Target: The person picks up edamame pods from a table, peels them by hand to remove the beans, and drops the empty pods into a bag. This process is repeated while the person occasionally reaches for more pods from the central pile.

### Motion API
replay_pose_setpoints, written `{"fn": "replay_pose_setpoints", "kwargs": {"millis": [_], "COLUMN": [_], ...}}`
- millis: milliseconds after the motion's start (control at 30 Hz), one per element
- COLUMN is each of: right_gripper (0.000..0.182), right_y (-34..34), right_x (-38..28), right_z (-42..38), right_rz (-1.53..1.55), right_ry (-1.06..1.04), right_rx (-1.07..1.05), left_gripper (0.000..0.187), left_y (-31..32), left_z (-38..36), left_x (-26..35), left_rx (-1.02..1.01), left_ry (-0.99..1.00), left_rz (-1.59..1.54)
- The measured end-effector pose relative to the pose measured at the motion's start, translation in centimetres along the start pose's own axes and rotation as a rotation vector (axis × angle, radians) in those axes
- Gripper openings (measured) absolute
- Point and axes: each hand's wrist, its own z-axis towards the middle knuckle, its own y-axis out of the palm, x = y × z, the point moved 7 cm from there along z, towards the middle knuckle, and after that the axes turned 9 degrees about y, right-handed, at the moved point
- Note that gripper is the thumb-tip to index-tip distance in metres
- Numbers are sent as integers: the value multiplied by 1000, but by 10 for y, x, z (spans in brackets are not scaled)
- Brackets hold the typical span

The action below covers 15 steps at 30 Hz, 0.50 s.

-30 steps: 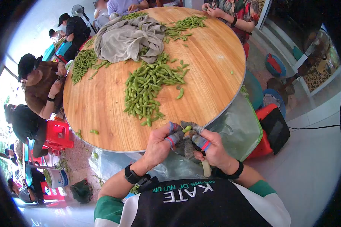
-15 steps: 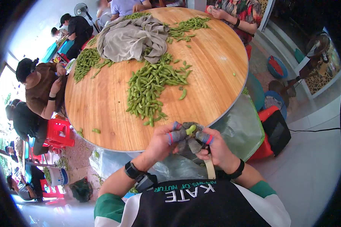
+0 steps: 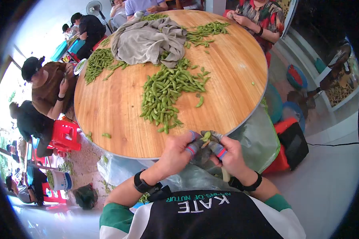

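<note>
My left hand (image 3: 178, 150) and my right hand (image 3: 232, 154) meet just over the near edge of the round wooden table. Grey and blue coverings wrap the fingertips of both, with red bands. Pinched between them is a small green soybean pod (image 3: 206, 136); its far side is hidden by the fingers. A pale, narrow strip (image 3: 225, 174) hangs below my right hand, and I cannot make out what it belongs to. Beyond my hands lies a big pile of green soybean pods (image 3: 163, 95).
A crumpled grey cloth (image 3: 147, 42) lies on the round table (image 3: 231, 83) among smaller pod heaps. Several people sit around it and at tables on the left. Clear plastic sheeting (image 3: 249, 137) hangs at the near edge. A red stool (image 3: 66, 135) and a white bucket (image 3: 60, 180) stand left.
The view has shifted, so the table appears a little farther right. My fingers have turned the pod, and it now sits more between both hands' fingertips.
</note>
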Motion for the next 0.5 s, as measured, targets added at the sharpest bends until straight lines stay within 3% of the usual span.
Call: {"fn": "replay_pose_setpoints", "kwargs": {"millis": [33, 67, 133, 500], "right_gripper": [31, 31, 37, 36], "right_y": [-2, -2, -6, 13], "right_x": [-7, 0, -2, -5], "right_z": [-1, 2, 0, -9], "right_rz": [-187, -187, -334, -740], "right_ry": [-63, -64, -390, -617], "right_rx": [81, 80, 212, 141], "left_gripper": [22, 21, 24, 23], "left_y": [2, 5, 8, 7], "left_z": [-2, -5, -6, -13], "left_x": [9, 19, 19, 4], "left_rx": [-15, -33, -70, -268], "left_ry": [199, 398, 410, 264], "left_rz": [185, 372, 347, 419]}}
